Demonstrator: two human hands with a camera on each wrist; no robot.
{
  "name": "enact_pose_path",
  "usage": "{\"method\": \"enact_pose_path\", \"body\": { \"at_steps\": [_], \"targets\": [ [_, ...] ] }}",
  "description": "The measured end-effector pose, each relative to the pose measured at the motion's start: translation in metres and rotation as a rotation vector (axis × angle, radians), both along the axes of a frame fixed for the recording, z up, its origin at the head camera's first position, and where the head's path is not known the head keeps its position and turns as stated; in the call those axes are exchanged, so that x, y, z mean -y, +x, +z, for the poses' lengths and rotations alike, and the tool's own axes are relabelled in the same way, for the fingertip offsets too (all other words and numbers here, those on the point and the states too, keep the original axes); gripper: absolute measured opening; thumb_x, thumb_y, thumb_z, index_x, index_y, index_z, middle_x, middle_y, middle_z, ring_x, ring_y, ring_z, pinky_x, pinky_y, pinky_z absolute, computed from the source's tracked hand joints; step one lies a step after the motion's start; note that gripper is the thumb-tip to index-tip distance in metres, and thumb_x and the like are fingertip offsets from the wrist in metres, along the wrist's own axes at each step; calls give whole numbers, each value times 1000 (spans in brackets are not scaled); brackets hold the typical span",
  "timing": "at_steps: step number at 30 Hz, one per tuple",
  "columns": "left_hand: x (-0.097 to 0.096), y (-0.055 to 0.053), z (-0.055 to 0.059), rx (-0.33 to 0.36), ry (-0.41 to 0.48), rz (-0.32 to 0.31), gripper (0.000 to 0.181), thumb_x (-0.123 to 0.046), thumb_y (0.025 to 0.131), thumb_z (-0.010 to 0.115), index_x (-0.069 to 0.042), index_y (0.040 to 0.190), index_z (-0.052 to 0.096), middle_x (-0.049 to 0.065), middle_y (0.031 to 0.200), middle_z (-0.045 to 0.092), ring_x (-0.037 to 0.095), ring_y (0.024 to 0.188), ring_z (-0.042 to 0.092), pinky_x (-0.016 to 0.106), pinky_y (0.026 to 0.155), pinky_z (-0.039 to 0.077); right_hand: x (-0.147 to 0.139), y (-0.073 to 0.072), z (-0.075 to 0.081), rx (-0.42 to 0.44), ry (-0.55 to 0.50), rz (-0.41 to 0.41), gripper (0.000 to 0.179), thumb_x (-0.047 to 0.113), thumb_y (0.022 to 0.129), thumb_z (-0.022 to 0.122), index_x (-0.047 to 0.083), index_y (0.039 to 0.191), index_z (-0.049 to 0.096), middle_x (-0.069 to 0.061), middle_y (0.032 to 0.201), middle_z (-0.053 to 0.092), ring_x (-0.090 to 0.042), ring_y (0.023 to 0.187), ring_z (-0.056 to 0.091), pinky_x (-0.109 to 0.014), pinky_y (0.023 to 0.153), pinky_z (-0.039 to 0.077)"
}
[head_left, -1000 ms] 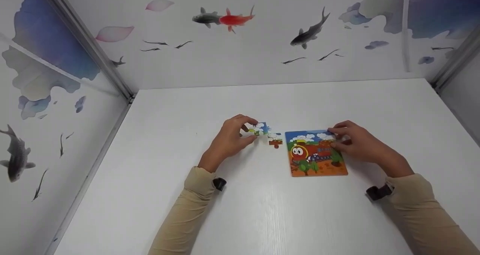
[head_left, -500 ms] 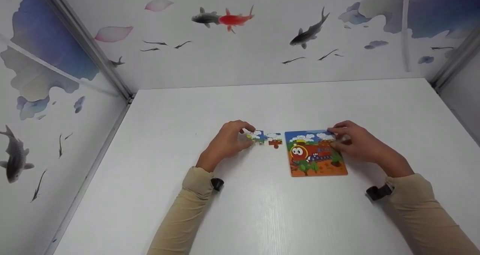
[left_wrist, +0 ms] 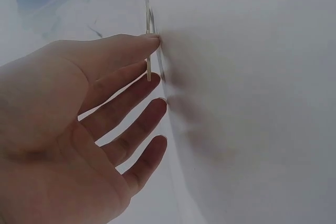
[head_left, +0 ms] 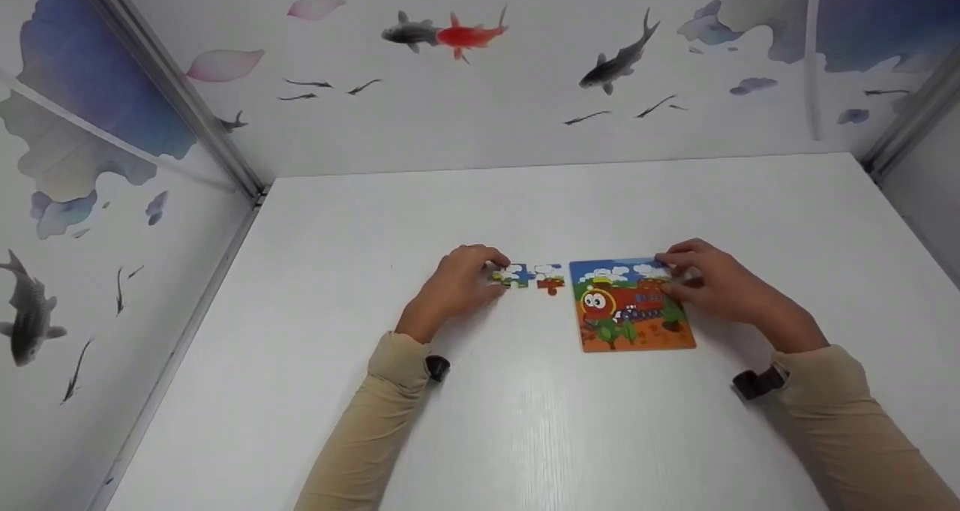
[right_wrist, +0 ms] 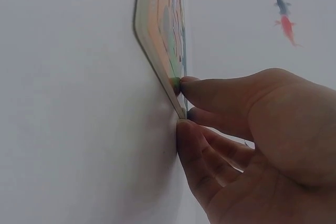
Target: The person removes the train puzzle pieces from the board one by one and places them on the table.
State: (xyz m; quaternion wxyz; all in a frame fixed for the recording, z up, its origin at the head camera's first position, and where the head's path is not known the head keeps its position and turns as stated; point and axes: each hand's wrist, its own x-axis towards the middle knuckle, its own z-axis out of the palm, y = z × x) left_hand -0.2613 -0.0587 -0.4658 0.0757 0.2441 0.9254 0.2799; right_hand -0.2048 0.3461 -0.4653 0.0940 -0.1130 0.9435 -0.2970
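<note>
My left hand (head_left: 459, 284) pinches the left side of a jigsaw piece (head_left: 514, 275) with blue sky, clouds and green. In the left wrist view this piece shows edge-on as a thin pale strip (left_wrist: 149, 69) between thumb and fingers. Right beside it lies a second jigsaw piece (head_left: 551, 278), cloudy above and red-brown below. To the right a square puzzle board (head_left: 630, 308) with a red cartoon train lies flat. My right hand (head_left: 712, 282) holds its upper right edge, the thumb on top and a finger at its side in the right wrist view.
A white table (head_left: 480, 428) spreads around the puzzle. Behind it stands a white wall (head_left: 510, 136) printed with fish, and another printed wall (head_left: 82, 286) borders the left side. A dark band (head_left: 759, 383) sits at the right cuff.
My left hand has brought its jigsaw piece down toward me, level with the second piece and close against it. The right hand and the board have stayed put.
</note>
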Motion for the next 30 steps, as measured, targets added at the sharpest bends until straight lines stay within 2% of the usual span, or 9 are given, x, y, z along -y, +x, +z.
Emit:
{"method": "enact_pose_path", "body": {
  "at_steps": [12,21,30],
  "targets": [
    [0,0,2,16,0,-6,36,-18,99,80,-13,134,75,5,137,72,26,131,62,47,119,48,1,0,1,17,-4,-17,52,18,106,72,3,154,59,-26,156,47,-46,134,59,-61,109,54],
    [1,-2,2,-15,-8,-54,37,-19,99,80,-9,134,74,9,134,72,27,128,63,47,116,50,1,1,0,32,-33,-39,55,18,106,71,2,156,56,-24,156,46,-45,134,60,-59,110,54],
    [2,-1,3,30,3,-58,40,-17,99,80,-8,137,72,9,134,71,27,127,63,47,116,50,1,2,0,31,-29,-30,55,18,106,72,2,156,56,-24,156,47,-46,135,58,-60,109,54]
  ]
}}
